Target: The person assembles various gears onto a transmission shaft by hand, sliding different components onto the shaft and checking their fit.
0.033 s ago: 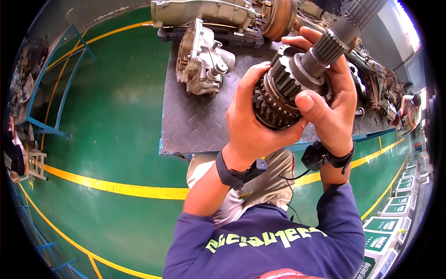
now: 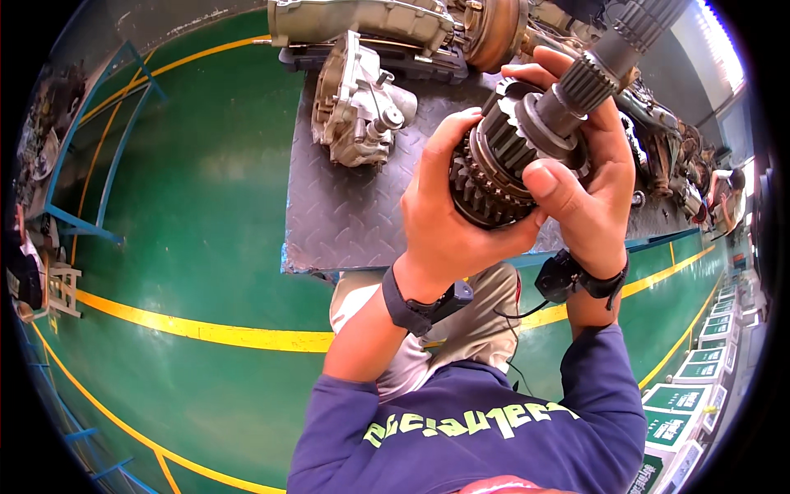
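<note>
Above the near edge of the bench, both my hands hold a dark metal gear shaft (image 2: 512, 138). Its toothed gears and rings sit between my palms, and the splined end tilts up toward the upper right. My left hand (image 2: 444, 218) wraps round the left and lower side, thumb and fingers closed on the gears. On the other side, my right hand (image 2: 588, 210) curls round it, its thumb lying across the front and some fingertips showing behind the shaft. The palms hide part of the gears.
A metal-plate bench (image 2: 337, 222) carries a grey cast housing (image 2: 362, 107) left of my hands. Behind it are a larger casing (image 2: 362, 25) and a rusty drum (image 2: 494, 33). More greasy parts (image 2: 658, 140) lie to the right. A blue frame (image 2: 111, 156) stands left; a person (image 2: 728, 198) is far right.
</note>
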### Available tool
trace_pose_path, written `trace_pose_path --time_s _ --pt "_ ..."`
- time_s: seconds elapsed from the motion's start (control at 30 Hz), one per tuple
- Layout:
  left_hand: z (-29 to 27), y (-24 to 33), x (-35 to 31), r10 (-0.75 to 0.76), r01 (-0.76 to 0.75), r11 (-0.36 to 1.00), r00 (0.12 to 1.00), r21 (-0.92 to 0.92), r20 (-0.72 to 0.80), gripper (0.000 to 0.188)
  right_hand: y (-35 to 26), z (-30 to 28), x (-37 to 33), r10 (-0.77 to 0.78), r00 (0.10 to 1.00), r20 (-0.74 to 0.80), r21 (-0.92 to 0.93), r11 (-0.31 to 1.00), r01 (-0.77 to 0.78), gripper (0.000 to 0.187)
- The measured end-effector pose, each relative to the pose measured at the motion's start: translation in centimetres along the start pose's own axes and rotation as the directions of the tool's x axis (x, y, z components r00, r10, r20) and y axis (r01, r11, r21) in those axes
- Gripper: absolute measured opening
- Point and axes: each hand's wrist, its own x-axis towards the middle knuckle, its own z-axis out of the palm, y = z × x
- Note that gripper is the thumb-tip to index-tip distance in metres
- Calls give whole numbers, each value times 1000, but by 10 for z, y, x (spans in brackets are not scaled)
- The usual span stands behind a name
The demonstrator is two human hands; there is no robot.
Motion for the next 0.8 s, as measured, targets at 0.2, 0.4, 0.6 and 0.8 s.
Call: trace_pose_path --time_s 0.2,0.4,0.6,0.8 --pt "1 0 -2 -17 17 1000 1000 18 5 89 4 -12 12 116 966 231 116 983 -146 98" --pt "6 -4 -3 -56 57 998 997 17 -47 99 12 -4 0 64 987 149 48 996 -72 93" --pt "5 -10 4 143 -140 986 989 90 -30 100 15 -1 -3 8 994 113 16 1000 -10 94" --pt "7 -2 7 172 -166 973 985 158 -24 98 18 -4 -8 -20 994 111 9 1000 19 100"
